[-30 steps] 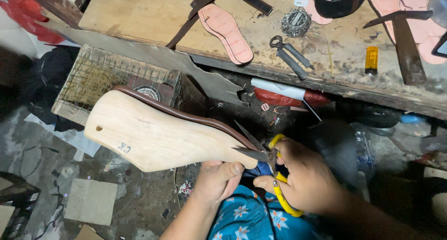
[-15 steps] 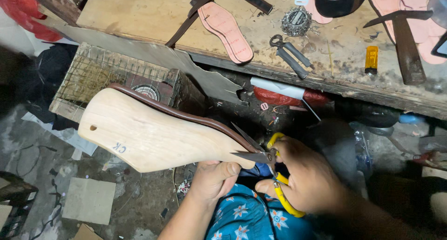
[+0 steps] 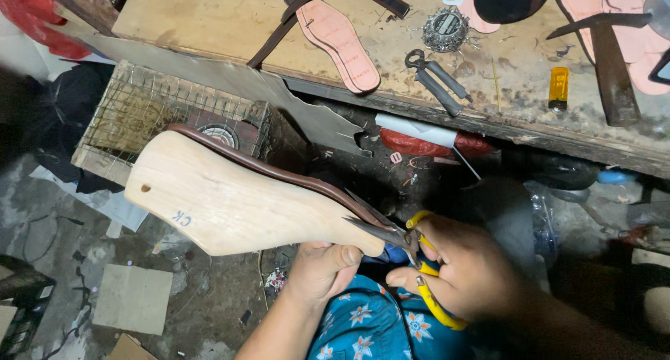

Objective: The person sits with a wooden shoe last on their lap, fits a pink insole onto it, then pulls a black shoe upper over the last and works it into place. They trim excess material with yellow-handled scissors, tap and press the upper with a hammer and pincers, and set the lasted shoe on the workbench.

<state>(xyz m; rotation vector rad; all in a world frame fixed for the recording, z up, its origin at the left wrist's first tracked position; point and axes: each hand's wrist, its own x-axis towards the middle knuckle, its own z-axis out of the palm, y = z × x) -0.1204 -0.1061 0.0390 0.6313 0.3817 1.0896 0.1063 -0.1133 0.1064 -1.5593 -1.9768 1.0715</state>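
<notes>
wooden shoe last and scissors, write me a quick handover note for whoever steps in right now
Left hand: grips the toe end of the wooden shoe last from below, holding it sideways over the lap.
Right hand: in the yellow-handled scissors, blades open at the toe edge.
Brown leather sole lies along the last's upper edge, its rim at the toe between the blades.
Pliers and a pink insole lie on the workbench above.
Done: sole sits on the last. How much rim is trimmed cannot be told.
Left: probably trimming on around the edge.
</notes>
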